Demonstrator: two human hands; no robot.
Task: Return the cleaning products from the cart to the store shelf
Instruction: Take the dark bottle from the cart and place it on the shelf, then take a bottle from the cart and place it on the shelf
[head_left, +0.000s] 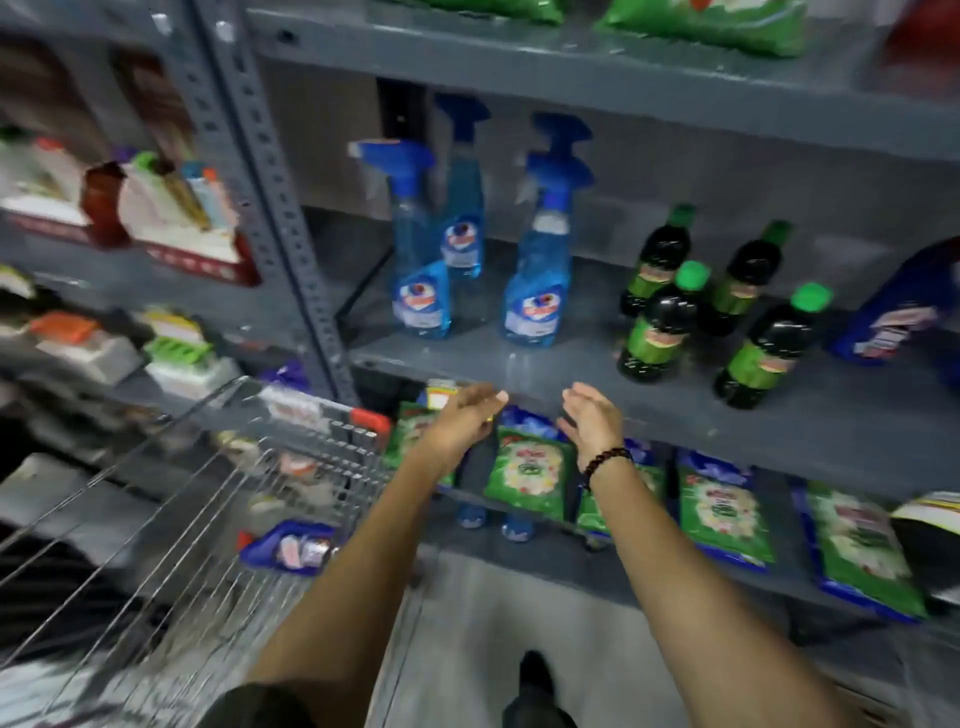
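Below the shelf edge (571, 364): left hand (462, 421), right hand (595, 421), both spread, empty. Remaining blue pouch (291, 545) (lying flat) in cart (171, 493), down-left; left hand nearer.

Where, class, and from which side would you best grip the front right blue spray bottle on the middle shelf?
Probably by the narrow neck just under the trigger head of the spray bottle, coming from the open front of the shelf. It stands upright, its body widens below the neck, and there is clear space beside it. Both the left hand and the right hand are empty.
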